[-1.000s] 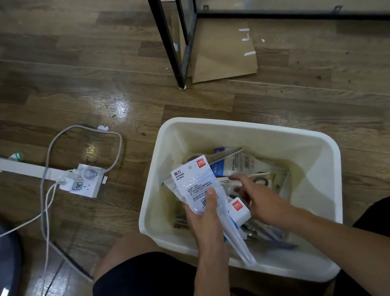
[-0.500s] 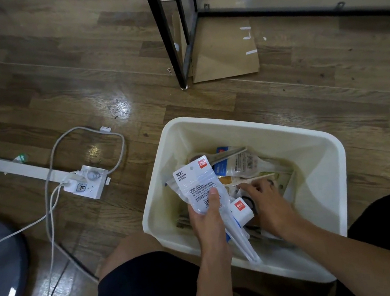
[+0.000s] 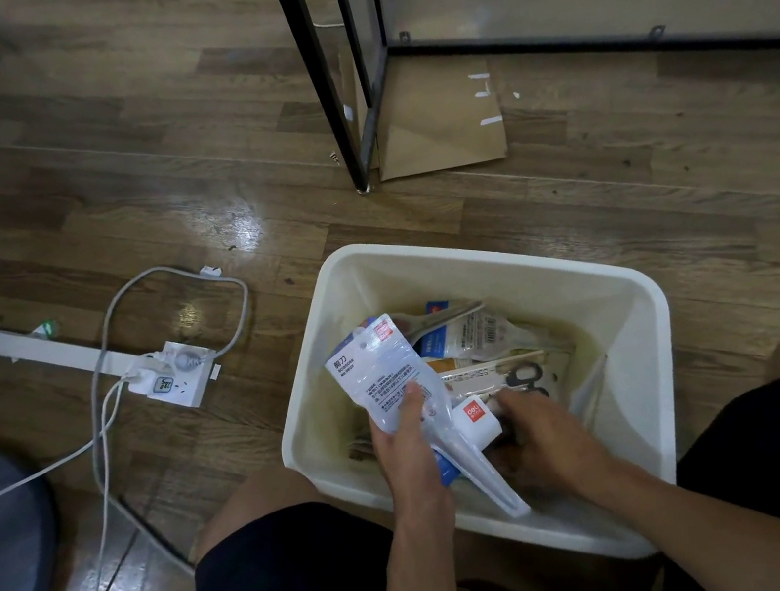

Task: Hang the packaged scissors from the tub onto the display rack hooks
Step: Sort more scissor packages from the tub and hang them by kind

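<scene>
Head view looks down past your knees at a white tub [image 3: 469, 255] standing on the wood floor, and you are at the gathering step — nothing has gone to the rack. Your left hand [image 3: 406, 443] grips a fan of packaged scissors [image 3: 381, 375] by their lower ends, thumb pressed across the front of the top pack, so the cards stand tilted up above the near side of the tub. I cannot count the packs in that fan with any certainty; at least 2 show. Your right hand [image 3: 537, 431] is down inside the tub with fingers curled among the loose packs, just beside a red-labelled card [image 3: 475, 418]; whether it has actually pinched 1 or is only feeling for an edge, I cannot tell. More packs lie heaped on the tub's bottom, 1 showing black scissor handles [image 3: 524, 375].

The black rack frame [image 3: 327, 71] stands well apart from the tub, further along the floor, and no hooks fall within this view.

As I judge it, your next move is to draw 1 more pack clear without dragging its neighbours, add it to the left-hand fan, then rise toward the rack. Keep the hang holes at the top of the cards uncovered and facing 1 way — that will make threading them onto a hook easier.
</scene>
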Available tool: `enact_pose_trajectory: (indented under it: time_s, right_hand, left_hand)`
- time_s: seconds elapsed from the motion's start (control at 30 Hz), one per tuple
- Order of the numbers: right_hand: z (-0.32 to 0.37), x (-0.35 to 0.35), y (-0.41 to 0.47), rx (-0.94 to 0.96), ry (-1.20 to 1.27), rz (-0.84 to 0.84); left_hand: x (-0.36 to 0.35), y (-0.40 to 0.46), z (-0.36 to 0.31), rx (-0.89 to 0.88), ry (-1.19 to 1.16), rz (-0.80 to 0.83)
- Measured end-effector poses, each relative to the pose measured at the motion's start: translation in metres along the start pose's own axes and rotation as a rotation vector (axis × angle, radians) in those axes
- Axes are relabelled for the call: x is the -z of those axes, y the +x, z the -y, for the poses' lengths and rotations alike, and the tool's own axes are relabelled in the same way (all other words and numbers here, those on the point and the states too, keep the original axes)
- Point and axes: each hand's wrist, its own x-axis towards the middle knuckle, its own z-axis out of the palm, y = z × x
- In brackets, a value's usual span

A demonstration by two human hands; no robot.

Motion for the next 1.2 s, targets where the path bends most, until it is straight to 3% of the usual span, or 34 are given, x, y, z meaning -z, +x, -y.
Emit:
enact_pose_trajectory:
  time_s: [0.13,0.37,0.9,1.2]
  right_hand:
    - [0.007,0.035,0.005,-0.127,0.271,-0.14]
    - [0.048,0.092,-0.004,-0.012,0.51,-0.26]
    - [0.063,0.122,-0.017,0.128,0.615,-0.404]
    - [0.084,0.148,-0.027,0.176,0.658,-0.336]
  left_hand:
    - [0.003,-0.002,-0.005,0.061,-0.117,0.033]
    - [0.005,-0.01,-0.008,0.064,-0.169,0.056]
    - [0.004,-0.009,-0.001,-0.044,-0.152,0.106]
    - [0.004,-0.011,-0.003,-0.001,-0.12,0.182]
